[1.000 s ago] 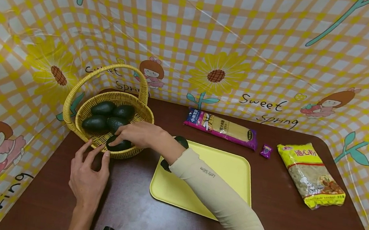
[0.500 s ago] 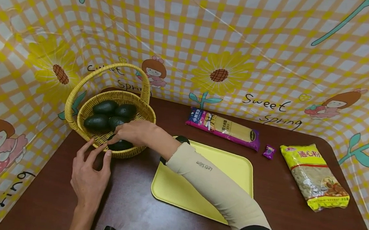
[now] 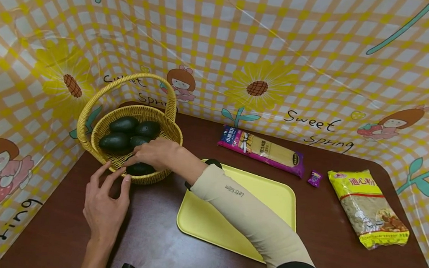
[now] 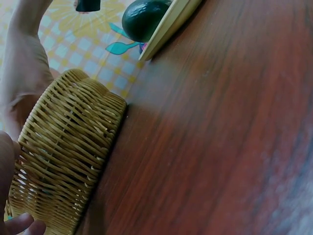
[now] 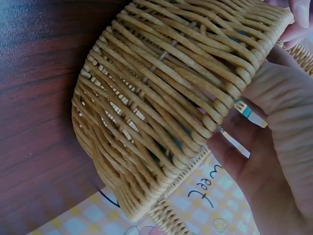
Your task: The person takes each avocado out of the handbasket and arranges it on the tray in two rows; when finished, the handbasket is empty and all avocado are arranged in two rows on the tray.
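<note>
A yellow woven basket (image 3: pixel 146 181) with a tall handle holds several dark green avocados (image 3: pixel 115 142). My left hand (image 3: pixel 106 201) is at the basket's near left rim, fingertips on the edge and thumb by the outer wall. My right hand (image 3: pixel 158 154) reaches over the right rim, above the nearest avocado (image 3: pixel 140 169). One finger stretches past that avocado's left end; the others are hidden behind the hand. In the right wrist view, the palm (image 5: pixel 271 166) spans the rim and the wicker wall (image 5: pixel 156 88) hides the fingertips. I cannot tell whether they grip the avocado.
A yellow tray (image 3: pixel 200 217) lies right of the basket, under my right forearm. Another avocado (image 4: pixel 143 19) is on it. Behind are a pasta packet (image 3: pixel 262 151) and a small purple sweet (image 3: pixel 314 178). A yellow macaroni bag (image 3: pixel 368 208) lies far right. Patterned cloth surrounds the table.
The head view has shifted slightly. My right hand's visible finger has risen off the nearest avocado's left end and points farther left. The left hand stays at the rim.
</note>
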Action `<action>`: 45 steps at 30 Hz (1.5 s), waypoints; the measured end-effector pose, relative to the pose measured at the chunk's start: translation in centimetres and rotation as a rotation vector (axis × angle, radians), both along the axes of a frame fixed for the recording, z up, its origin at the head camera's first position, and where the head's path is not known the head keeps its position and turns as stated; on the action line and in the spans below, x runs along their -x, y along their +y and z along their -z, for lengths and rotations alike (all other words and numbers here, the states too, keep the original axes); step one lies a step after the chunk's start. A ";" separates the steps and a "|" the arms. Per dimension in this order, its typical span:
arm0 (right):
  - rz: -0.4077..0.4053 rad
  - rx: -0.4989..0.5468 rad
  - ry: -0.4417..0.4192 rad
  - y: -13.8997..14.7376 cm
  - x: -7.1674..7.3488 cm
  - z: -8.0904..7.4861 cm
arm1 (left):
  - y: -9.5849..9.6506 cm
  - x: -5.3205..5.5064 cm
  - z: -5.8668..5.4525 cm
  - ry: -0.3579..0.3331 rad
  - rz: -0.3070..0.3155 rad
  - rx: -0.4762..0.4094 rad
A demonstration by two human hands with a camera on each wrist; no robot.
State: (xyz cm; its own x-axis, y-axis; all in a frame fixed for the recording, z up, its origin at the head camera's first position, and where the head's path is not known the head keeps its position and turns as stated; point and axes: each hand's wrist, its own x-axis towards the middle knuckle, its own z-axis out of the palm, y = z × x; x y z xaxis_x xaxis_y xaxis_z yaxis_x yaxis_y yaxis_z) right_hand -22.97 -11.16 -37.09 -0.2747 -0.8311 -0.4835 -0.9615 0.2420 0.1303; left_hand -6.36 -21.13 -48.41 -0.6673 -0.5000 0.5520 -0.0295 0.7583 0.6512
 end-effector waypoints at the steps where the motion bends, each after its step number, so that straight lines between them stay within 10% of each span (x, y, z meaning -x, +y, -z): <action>1: -0.006 0.008 0.002 0.0 0.1 0.0 | 0.0 0.0 0.0 -0.001 -0.001 -0.001; 45: 0.004 0.231 -0.020 1.4 0.8 -0.5 | 0.1 -0.1 0.0 -0.003 0.011 -0.023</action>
